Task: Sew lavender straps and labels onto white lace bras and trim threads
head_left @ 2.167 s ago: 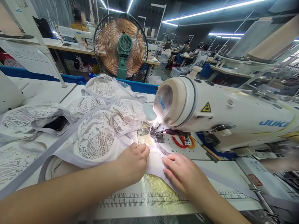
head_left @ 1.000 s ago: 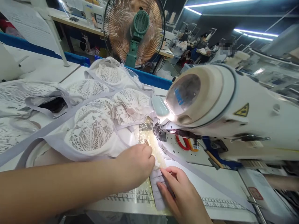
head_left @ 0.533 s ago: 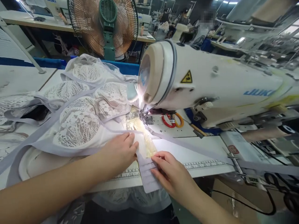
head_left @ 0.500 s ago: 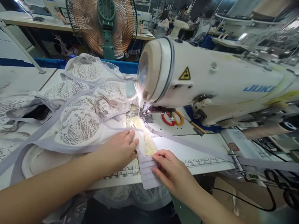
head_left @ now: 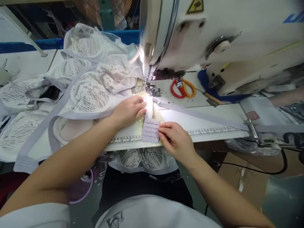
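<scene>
The white-cased sewing machine (head_left: 180, 44) is cut off at top and right; lamp glare obscures its needle area. The left hand (head_left: 129, 111) lies with fingers curled beside the narrow white fabric strip (head_left: 149, 107); its underside is hidden, so its grip cannot be determined. The right hand (head_left: 177, 141) pinches the right edge of the rectangular lilac fabric tab (head_left: 151, 131) between thumb and forefinger. The tab, crossed by parallel ridges, overlies the black-marked ruler scale (head_left: 125, 139).

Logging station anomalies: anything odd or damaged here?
Mildly odd: one lace bra sits over the person's lap, below the table edge, apart from the pile; pale scraps litter the floor beside the purple-rimmed bin. The lilac strip in the right hand shows no visible damage.
</scene>
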The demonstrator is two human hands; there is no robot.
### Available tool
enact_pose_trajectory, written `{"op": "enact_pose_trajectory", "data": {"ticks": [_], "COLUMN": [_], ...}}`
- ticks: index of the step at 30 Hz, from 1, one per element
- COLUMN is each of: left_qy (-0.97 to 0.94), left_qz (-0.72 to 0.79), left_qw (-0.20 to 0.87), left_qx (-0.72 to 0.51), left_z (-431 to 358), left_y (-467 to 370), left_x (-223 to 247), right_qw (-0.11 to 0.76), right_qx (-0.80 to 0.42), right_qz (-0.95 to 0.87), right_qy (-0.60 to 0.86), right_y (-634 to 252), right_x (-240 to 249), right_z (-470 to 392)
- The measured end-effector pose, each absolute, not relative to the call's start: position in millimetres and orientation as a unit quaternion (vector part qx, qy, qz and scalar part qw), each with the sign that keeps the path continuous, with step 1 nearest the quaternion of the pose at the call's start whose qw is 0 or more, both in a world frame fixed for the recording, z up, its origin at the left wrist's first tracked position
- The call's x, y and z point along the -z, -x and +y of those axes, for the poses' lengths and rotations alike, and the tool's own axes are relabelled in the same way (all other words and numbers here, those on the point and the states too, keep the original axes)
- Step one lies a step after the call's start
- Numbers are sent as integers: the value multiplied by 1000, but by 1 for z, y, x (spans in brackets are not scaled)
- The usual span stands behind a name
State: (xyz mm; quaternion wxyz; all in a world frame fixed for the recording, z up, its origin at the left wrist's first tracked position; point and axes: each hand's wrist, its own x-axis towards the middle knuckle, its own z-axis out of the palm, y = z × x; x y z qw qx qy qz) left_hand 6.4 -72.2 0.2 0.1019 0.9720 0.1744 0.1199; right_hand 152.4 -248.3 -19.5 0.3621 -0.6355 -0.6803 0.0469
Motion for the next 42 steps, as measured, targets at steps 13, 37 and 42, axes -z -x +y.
{"op": "enact_pose_trajectory", "data": {"ticks": [13, 37, 42], "left_qy": [-983, -987, -988], "left_qz": [152, 117, 110], "left_qw": [50, -39, -12], "left_qx": [-94, -105, -109], "left_z": [-71, -62, -60], "left_y": [-3, -11, -10], "left_x": [-13, -9, -3], "right_qw": [366, 265, 183], "right_qx": [-26, -8, 15], "right_qz": [-693, -765, -827], "right_qy": [620, 587, 531], "right_y": [-145, -154, -160], "right_x": [18, 8, 5], "right_z": [-245, -246, -249]}}
